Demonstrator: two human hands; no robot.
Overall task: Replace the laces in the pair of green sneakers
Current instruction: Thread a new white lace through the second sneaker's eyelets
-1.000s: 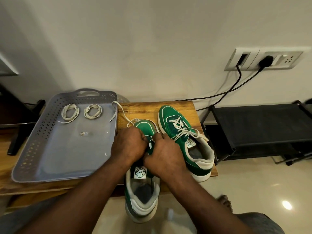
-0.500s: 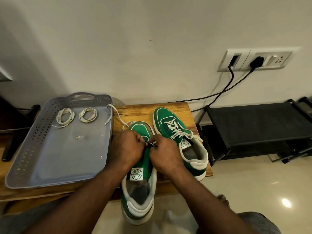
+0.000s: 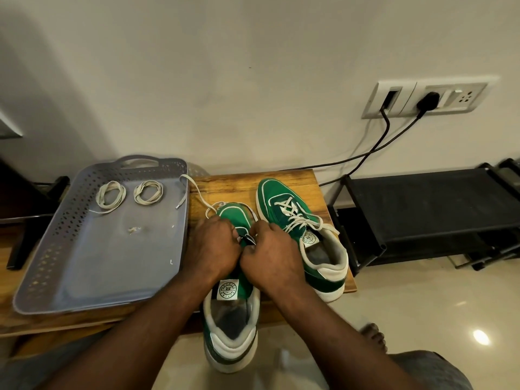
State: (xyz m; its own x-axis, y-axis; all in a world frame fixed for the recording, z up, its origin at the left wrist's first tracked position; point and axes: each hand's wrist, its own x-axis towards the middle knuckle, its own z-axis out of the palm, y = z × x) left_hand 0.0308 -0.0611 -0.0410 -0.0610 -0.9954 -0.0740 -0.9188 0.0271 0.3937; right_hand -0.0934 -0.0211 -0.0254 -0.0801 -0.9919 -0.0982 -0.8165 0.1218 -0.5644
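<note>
Two curled hands, left hand [image 3: 213,246] and right hand [image 3: 271,256], pinch lace [image 3: 196,193] at near sneaker [image 3: 233,322] eyelets, apparently freeing it; slack trails left into tray [image 3: 64,209].

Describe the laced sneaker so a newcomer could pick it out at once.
Find the wooden table under the wall sockets. Of the two green sneakers on it, pick the right-hand sneaker, nearest the black rack. Unlike the other sneaker, it has a white lace crossed through its eyelets.
</note>
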